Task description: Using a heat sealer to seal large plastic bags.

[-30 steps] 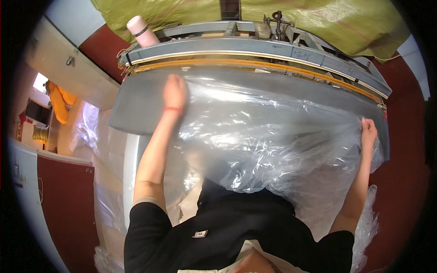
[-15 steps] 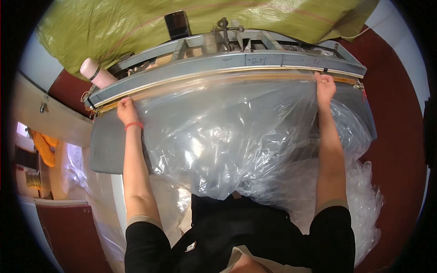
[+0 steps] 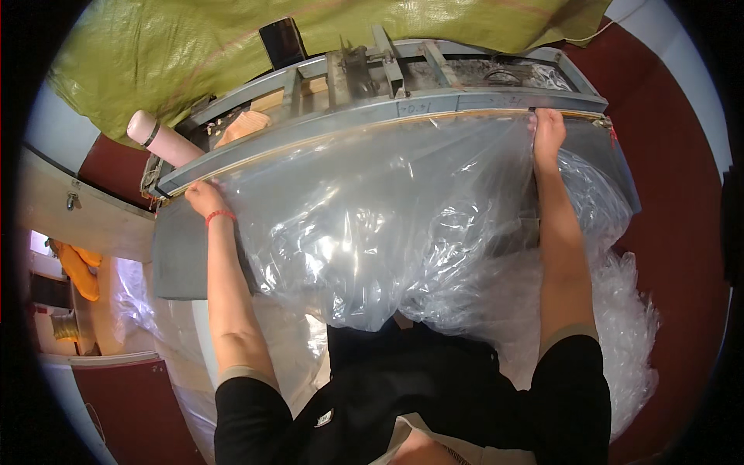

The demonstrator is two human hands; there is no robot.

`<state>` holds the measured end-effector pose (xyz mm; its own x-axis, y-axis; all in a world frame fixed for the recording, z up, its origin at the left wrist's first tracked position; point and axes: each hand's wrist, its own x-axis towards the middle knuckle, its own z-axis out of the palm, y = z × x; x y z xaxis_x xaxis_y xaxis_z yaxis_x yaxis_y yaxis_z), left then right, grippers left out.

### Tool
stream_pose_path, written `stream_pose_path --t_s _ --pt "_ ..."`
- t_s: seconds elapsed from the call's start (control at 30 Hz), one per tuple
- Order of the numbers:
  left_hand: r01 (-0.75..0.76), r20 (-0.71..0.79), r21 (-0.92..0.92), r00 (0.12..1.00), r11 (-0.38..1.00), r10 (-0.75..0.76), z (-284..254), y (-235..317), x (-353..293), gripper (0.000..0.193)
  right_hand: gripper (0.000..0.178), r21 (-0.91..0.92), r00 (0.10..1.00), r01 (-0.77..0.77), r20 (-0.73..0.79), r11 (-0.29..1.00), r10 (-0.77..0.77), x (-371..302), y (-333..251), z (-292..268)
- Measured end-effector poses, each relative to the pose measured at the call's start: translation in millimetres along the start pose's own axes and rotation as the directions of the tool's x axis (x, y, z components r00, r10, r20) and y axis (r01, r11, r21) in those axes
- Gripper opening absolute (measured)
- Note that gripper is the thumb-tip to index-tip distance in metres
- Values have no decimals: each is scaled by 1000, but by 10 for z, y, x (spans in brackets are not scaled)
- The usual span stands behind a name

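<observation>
A large clear plastic sheet [image 3: 364,194], creased and shiny, stretches between my hands, its far edge at the long grey metal bar [image 3: 325,129] of a frame-like machine. My left hand [image 3: 204,199], with a red bracelet at the wrist, is closed on the sheet's left corner, close to the bar's left end. Near the right end, my right hand [image 3: 549,128] pinches the other corner, fingertips against the bar. Between the hands the film lies over a dark grey panel [image 3: 180,256] and hangs in folds toward my body. The film's far edge is hidden at the bar.
A pink bottle [image 3: 167,141] leans inside the frame's left end. A dark phone [image 3: 283,43] rests behind, against a yellow-green woven sheet [image 3: 178,54]. More crumpled clear film [image 3: 620,325] is heaped at the right. A pale cabinet door [image 3: 85,190] stands at the left.
The metal bar has tipped down toward the film's edge, narrowing the gap, and more of the frame's inside shows. Both hands have shifted slightly left and keep their hold on the sheet.
</observation>
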<state>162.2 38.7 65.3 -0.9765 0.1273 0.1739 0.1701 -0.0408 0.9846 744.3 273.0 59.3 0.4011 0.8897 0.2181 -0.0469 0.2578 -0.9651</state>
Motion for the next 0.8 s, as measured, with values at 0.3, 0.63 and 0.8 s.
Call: stream_pose_path --t_s 0.3,0.63,0.8 --pt "-204 582 -71 786 976 207 -744 628 -495 6 25 -606 851 411 -13 681 -525 -756 -875 -1366" --pt "-537 821 234 556 811 131 -2000 156 -2429 13 36 -978 986 -82 -108 191 -129 -1739 1085 -3758" --pt "-741 954 -288 -170 606 247 -1077 -795 -3476 38 34 -954 907 -298 -274 -27 -321 -2408 108 -1716"
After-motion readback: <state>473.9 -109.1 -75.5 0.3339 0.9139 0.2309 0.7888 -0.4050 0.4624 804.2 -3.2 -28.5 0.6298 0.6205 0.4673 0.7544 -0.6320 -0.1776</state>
